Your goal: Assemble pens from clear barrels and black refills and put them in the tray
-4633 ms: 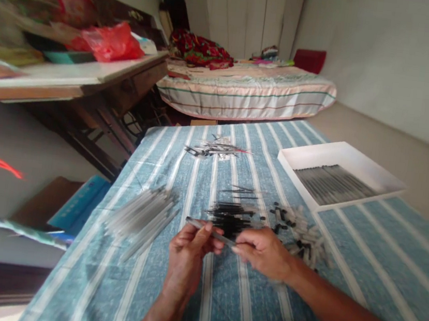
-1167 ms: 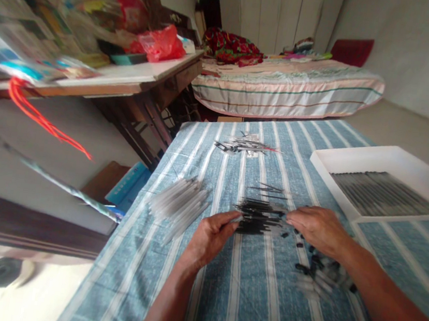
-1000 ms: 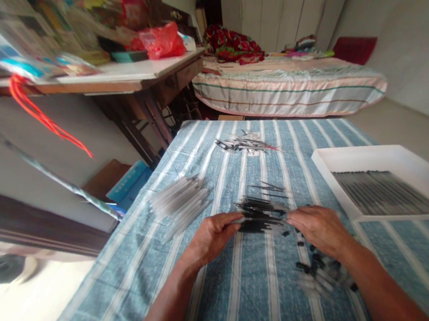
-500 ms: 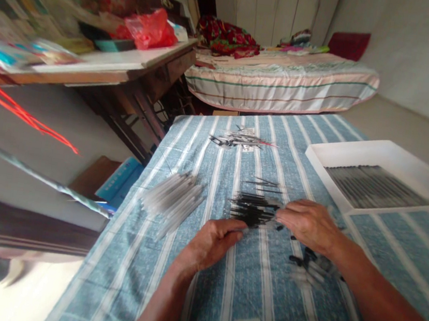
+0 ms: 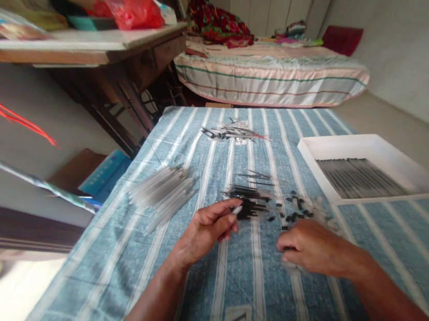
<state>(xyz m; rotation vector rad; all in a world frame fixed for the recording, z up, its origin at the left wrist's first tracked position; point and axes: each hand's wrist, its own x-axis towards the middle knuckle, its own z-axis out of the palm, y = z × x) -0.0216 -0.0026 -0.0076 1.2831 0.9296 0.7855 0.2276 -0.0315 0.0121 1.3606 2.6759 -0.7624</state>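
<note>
My left hand [image 5: 210, 225] is closed around a pen barrel, whose whitish tip [image 5: 236, 210] sticks out past the fingers. Just beyond it lies a pile of thin black pen refills [image 5: 249, 193]. My right hand [image 5: 305, 247] is lowered to the cloth with its fingers drawn together, beside scattered small black-and-clear pen caps [image 5: 303, 205]; whatever may be between its fingertips is hidden. To the left rests a heap of translucent grey-white pen barrels [image 5: 164, 191].
A white box [image 5: 380, 144] at the right holds a row of pens [image 5: 361, 178]. Farther back on the striped cloth [image 5: 114, 278] are mixed pen parts [image 5: 233, 131]. A cluttered desk [image 5: 143, 42] stands left, a bed [image 5: 271, 76] behind.
My right hand has moved from the black refills down and right to the caps. My left hand has turned upward, still holding the barrel. The view has shifted slightly.
</note>
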